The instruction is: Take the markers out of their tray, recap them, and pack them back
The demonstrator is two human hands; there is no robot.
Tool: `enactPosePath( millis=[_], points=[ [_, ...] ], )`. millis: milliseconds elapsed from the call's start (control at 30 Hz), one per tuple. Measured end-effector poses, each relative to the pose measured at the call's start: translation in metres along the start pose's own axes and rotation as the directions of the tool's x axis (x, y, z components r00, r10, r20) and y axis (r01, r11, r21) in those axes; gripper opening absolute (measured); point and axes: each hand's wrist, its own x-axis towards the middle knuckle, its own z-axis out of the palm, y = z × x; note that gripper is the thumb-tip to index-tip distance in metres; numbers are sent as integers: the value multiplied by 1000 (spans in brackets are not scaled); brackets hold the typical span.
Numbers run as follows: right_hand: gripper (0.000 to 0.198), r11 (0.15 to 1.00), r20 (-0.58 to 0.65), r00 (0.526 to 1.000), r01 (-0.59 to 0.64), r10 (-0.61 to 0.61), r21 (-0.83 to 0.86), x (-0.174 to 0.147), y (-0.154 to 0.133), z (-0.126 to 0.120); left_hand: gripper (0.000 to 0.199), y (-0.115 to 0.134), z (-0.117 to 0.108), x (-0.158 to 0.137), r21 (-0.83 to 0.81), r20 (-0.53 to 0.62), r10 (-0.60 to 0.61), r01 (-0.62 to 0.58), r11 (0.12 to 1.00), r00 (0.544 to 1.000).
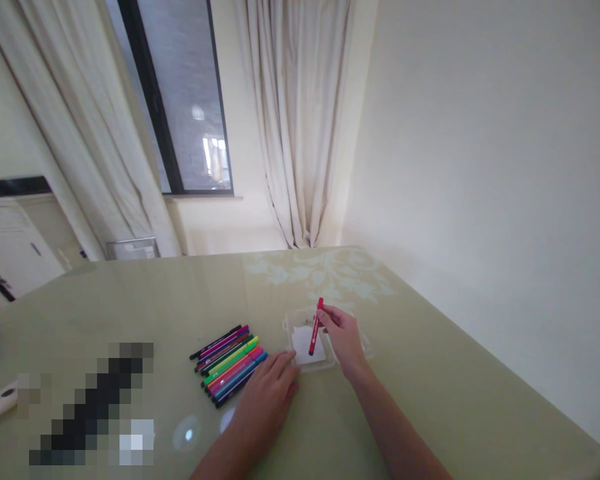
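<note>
A red marker [315, 333] is pinched upright, slightly tilted, between the thumb and fingers of my right hand [344, 333]. It is over a clear plastic case [300, 320], whose open lid lies partly behind that hand. White paper [304, 343] lies inside the case. My left hand [275, 383] rests with its fingers stretched out, between the case's near left corner and a row of markers. Several coloured markers [230, 363] lie side by side to its left, black, purple, green, yellow, pink and blue among them. The fingertips of my left hand are close to the blue ones.
The greenish table [145, 300] has a pale leaf pattern at its far end and meets a white wall [480, 167] on the right. On the left are a pixelated dark patch [93, 400] and a whitish rounded object [0, 400]. Curtains [300, 120] hang behind.
</note>
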Motion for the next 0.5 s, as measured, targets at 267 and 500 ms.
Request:
enactPosePath(
  millis=[267,500],
  points=[
    [33,978,175,984,22,15,-208,-9,9,16,22,14,-15,7,-20,80,-100,102,995,992],
    [19,913,261,965,139,-37,-384,-13,18,27,33,11,-13,7,-2,61,-67,67,998,996]
  ],
)
